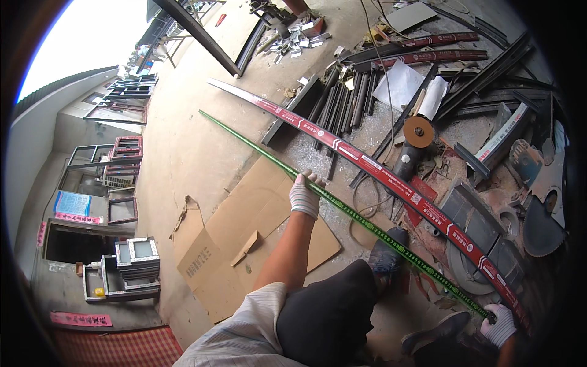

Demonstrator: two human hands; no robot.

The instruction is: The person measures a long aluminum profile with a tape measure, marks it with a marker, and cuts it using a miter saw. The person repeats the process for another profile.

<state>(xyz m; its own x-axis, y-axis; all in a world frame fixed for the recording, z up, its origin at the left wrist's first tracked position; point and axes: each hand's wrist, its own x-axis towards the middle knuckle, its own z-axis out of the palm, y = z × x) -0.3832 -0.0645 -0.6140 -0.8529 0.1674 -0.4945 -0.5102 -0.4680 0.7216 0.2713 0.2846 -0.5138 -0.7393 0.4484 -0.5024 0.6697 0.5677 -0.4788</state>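
Note:
A long green tape measure blade (380, 233) with dark markings runs diagonally from upper left to lower right. My left hand (304, 197), in a white knit glove, has its fingers wrapped round the blade partway along. At the lower right, my gloved right hand (498, 325) closes on the blade's near end, where a dark piece shows; whether that is the case or a hook I cannot tell. Alongside the tape, slightly apart from it, a long straight bar with red and white covering (348, 151) slants the same way. Its far end narrows toward the upper left.
A flattened cardboard sheet (232, 211) lies under my left arm. An angle grinder with a round disc (419, 131), a toothed saw blade (547, 226), dark metal tubes (361, 101) and a grey cutting machine (474, 229) crowd the right. Framed panels (128, 272) stand against the left wall.

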